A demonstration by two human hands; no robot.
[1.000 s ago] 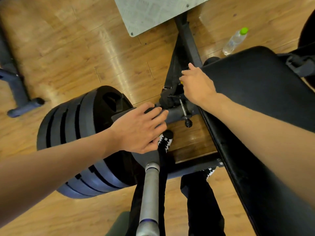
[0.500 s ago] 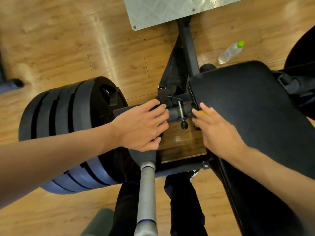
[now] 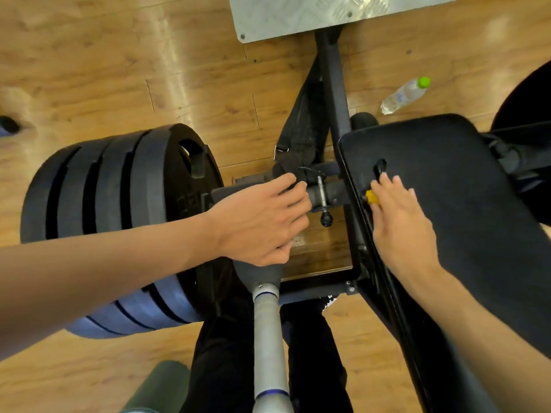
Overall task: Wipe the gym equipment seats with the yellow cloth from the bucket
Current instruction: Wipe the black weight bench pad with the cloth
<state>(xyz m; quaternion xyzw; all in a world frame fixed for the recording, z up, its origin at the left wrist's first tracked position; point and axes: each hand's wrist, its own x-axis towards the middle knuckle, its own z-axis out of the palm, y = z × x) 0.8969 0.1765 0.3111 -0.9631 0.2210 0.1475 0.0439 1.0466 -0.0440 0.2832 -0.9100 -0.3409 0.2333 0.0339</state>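
Head-worn view, looking down on a plate-loaded gym machine over a wooden floor (image 3: 89, 70).

Right hand (image 3: 401, 225), at 3 o'clock from frame centre: laid palm-down along the left edge of the black padded seat (image 3: 465, 204), fingers extended and close together. Yellow cloth (image 3: 371, 197) visible only as a small bunched corner at the thumb side, the rest hidden beneath the palm; pressed flat rather than pinched, presumably so that the whole palm bears on the pad during wiping. Dark slot in the pad just beyond the fingertips, toward 12 o'clock.

Left hand (image 3: 262, 219), near centre: curled loosely over the machine's dark frame arm (image 3: 328, 193) above the grey bar handle (image 3: 268, 329), fingers half closed around it. Probable purpose: bracing the body while leaning across. Pull pin with a black knob just beside the fingertips, not touched.

Stack of black weight plates (image 3: 119, 204) at 9 o'clock, mounted on the same arm. Metal tread plate (image 3: 328, 13) at 12 o'clock. Clear water bottle with a green cap (image 3: 402, 95) lying on the floor at 1 o'clock, well apart from both hands. Bucket not in view.

Step judged in hand: wiping the near edge of the seat; most of the pad surface toward 3 o'clock apparently yet to be covered.
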